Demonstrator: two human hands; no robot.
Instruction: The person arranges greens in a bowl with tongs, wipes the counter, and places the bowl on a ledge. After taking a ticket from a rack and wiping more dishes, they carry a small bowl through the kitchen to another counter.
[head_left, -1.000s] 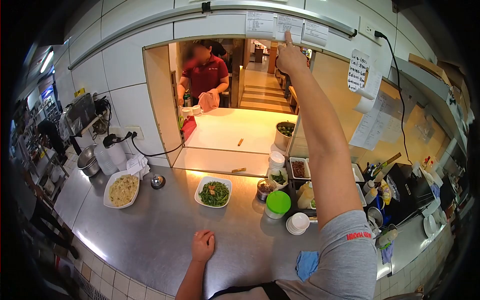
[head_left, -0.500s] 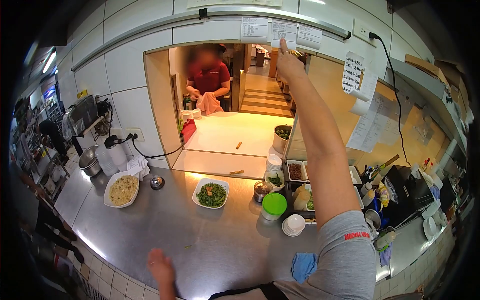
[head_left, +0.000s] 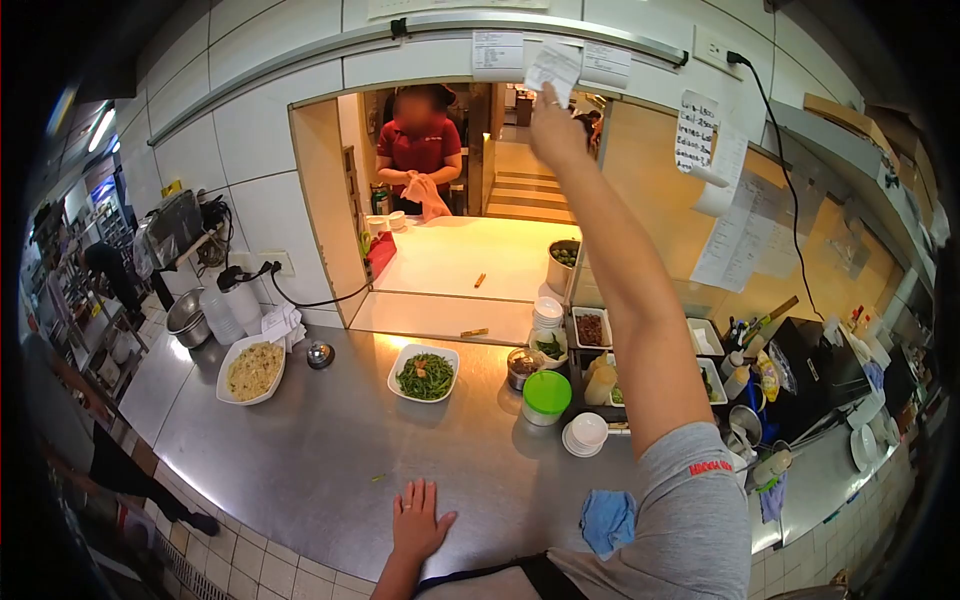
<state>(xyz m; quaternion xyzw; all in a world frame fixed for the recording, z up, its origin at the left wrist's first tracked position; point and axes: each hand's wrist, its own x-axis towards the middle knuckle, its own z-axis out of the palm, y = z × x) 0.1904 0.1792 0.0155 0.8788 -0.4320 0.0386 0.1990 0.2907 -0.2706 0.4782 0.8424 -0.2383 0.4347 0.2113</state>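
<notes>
My right hand is raised to the metal ticket rail above the pass window, pinching a printed order slip that hangs tilted. Other slips hang on either side, a left slip and a right slip. My left hand rests on the steel counter, fingers spread, holding nothing. Beyond its fingertips stands a white square bowl of cooked greens. Farther left is a white dish of fried rice, with a call bell beside it.
A green-lidded tub, stacked small white dishes and a blue cloth lie to the right. Behind the window a person in a red shirt holds a pink cloth. Another person's leg shows at far left.
My right hand, earlier pointing at the middle slip, now grips it and has tilted it. My left hand has moved right and come down flat on the counter.
</notes>
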